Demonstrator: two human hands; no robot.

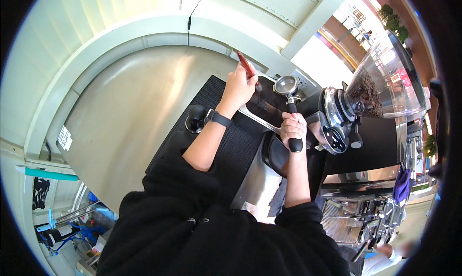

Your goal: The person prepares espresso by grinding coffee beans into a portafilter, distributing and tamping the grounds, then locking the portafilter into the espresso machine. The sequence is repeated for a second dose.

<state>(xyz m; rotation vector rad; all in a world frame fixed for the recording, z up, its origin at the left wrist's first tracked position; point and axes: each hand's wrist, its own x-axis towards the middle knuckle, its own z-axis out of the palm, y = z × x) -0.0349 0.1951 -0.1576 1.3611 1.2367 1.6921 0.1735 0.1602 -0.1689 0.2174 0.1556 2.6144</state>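
My left hand [240, 84], with a dark watch on its wrist, grips a brush with a reddish-brown handle [244, 63]. The brush's dark tip points down over a dark knock-box or grounds tray [265, 124] with a pale metal rim. My right hand [293, 128] is closed around the black handle of a portafilter [286, 84], whose metal basket faces up beyond the tray; it looks empty. A black-knobbed coffee tamper [196, 117] stands on the black rubber mat [238, 142], near my left wrist.
At the right stands a coffee grinder [335, 113] with a clear hopper [386, 81] holding dark coffee. An espresso machine [357, 211] and a purple cloth [401, 185] are lower right, near a person in a white top [382, 263]. A steel countertop [133, 106] extends left.
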